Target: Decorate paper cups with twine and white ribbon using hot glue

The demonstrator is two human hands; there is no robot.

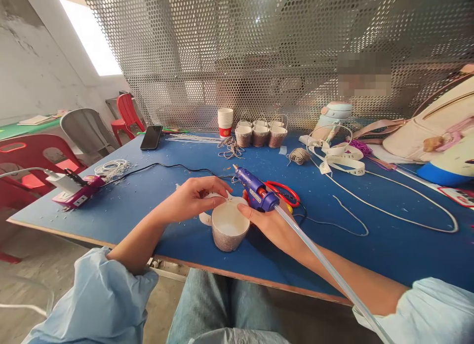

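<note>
A paper cup with a brown cord-wrapped outside and a white inside stands near the table's front edge. My left hand is closed in a pinch at its far rim, on a white printed ribbon that loops out to the cup's left. In my right hand is a purple hot glue gun, its nozzle pointing away to the upper left and a long clear glue stick running out of its back. The right thumb presses on the cup's right rim. My right fingers are partly hidden behind the gun.
Several small cord-wrapped baskets and stacked paper cups stand at the back. Red-handled scissors lie beyond my right hand. A ribbon coil, twine ball, phone and power strip are on the table.
</note>
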